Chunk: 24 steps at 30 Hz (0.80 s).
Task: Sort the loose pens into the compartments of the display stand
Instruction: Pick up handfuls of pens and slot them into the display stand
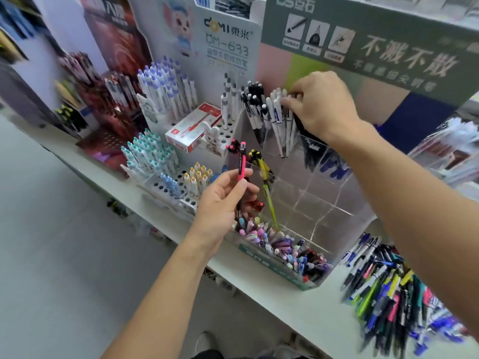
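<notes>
At a stationery counter, teal-capped pens (149, 154) stand in a perforated white holder at far left, a red-and-white pen box (193, 128) lying behind them. The left hand (220, 203) pinches an upright pink pen (241, 164) just beside a yellow-green pen (267, 187) leaning in the clear acrylic display stand (324, 200). The right hand (320, 107) curls its fingers round white pens (278, 117) in a rear compartment. Loose pens (394, 294) lie heaped on the white shelf (298, 307) at right.
</notes>
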Tool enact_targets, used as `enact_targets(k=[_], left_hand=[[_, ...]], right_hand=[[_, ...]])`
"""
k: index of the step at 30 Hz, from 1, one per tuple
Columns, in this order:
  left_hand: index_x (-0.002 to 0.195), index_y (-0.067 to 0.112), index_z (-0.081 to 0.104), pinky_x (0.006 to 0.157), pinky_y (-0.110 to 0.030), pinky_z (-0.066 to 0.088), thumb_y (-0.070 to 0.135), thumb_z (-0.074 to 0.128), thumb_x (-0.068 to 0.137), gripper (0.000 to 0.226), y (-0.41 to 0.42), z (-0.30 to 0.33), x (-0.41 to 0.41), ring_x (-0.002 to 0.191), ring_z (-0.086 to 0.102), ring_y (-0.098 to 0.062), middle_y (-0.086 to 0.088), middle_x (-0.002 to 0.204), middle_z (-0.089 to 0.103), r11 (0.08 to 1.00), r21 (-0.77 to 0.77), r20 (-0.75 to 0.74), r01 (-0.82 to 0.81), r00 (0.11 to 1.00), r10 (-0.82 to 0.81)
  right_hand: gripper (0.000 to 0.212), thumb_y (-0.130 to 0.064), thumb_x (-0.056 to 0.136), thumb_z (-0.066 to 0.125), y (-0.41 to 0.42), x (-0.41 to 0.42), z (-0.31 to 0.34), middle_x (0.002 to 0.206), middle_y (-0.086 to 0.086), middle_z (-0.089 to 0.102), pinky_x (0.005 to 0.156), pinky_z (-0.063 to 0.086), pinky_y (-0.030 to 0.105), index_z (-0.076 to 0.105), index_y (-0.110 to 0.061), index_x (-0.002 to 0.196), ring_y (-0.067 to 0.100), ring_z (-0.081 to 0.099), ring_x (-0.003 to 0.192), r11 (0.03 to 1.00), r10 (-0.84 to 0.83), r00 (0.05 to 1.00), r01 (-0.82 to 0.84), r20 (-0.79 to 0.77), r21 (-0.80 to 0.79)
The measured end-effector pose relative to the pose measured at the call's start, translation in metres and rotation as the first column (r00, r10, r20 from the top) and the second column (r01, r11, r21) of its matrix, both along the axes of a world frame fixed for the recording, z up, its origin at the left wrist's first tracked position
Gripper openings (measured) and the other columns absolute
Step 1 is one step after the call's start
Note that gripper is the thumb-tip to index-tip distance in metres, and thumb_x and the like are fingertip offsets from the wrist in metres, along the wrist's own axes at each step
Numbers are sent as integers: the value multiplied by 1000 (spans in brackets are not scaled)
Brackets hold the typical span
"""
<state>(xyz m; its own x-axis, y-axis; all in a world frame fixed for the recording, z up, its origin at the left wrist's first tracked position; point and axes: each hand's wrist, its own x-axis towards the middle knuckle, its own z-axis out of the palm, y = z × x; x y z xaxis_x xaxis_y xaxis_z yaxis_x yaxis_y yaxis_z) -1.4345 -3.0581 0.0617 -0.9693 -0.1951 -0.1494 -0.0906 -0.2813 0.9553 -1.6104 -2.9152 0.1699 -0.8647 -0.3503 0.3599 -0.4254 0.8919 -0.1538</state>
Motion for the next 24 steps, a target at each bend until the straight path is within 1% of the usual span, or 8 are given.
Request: enact_targets(k=[3, 5, 7, 9, 11, 15, 20, 24], left_hand=[[109, 13, 57, 61, -20, 52, 10, 60, 97, 13, 1, 0, -4, 76, 68, -14, -7, 90, 77, 997, -19, -51, -70, 996, 69], [99, 12, 55, 63, -22, 53, 14, 67, 90, 15, 3, -1, -8, 73, 69, -15, -9, 89, 78, 995, -40, -95, -89, 992, 85], [93, 11, 58, 66, -24, 55, 17, 72, 85, 17, 4, -2, -11, 74, 72, -18, -11, 86, 76, 994, -60, -139, -95, 987, 86], [97, 13, 63, 72, -27, 57, 13, 75, 86, 15, 0, -4, -12, 83, 73, -19, -6, 91, 76, 985, -138, -154, -105, 985, 83], [108, 23, 65, 83, -27, 56, 15, 75, 89, 23, -9, -11, -10, 99, 70, -13, 3, 107, 72, 945, -296, -115, -138, 987, 108], [106, 23, 63, 83, -29, 54, 16, 69, 95, 14, -26, -25, 4, 95, 66, -12, 3, 102, 66, 931, -295, 24, -216, 972, 233], [110, 14, 63, 70, -21, 57, 12, 62, 98, 12, -29, -28, 20, 91, 66, -13, -7, 104, 68, 958, -266, 98, -102, 986, 132], [113, 12, 62, 68, -20, 56, 12, 61, 99, 14, -34, -28, 29, 84, 68, -10, -13, 105, 70, 963, -256, 111, -83, 987, 114]], right_hand=[[35, -43, 98, 59, 0, 49, 4, 97, 8, 69, 79, 49, 37, 74, -11, 97, 26, 61, 91, 980, 85, 991, -102, -104, -173], [36, -49, 90, 69, -10, 79, -6, 75, 3, 71, 64, 52, 35, 77, -15, 83, 20, 64, 69, 945, 189, 974, -145, 128, -292], [25, -39, 87, 77, -18, 91, -23, 64, 3, 71, 58, 54, 36, 77, -16, 78, 12, 62, 55, 900, 276, 868, -82, 413, -428], [17, -23, 91, 75, -20, 91, -32, 64, 8, 71, 57, 56, 41, 75, -11, 79, 14, 63, 52, 808, 353, 801, 0, 484, -589], [13, -16, 95, 69, -18, 83, -29, 67, 7, 73, 59, 61, 40, 74, -9, 85, 16, 68, 54, 742, 353, 855, -8, 380, -671], [14, -21, 95, 68, -32, 47, -22, 72, 1, 73, 76, 59, 36, 74, -12, 87, 15, 70, 65, 847, 226, 967, -137, 115, -514], [17, -16, 82, 83, -71, 10, -48, 93, 7, 70, 81, 50, 30, 72, -7, 91, 21, 62, 86, 965, 207, 948, -157, 243, -209], [24, -22, 73, 91, -82, 9, -67, 83, 7, 71, 73, 56, 34, 74, -8, 84, 23, 66, 80, 981, 158, 935, -111, 318, -159]])
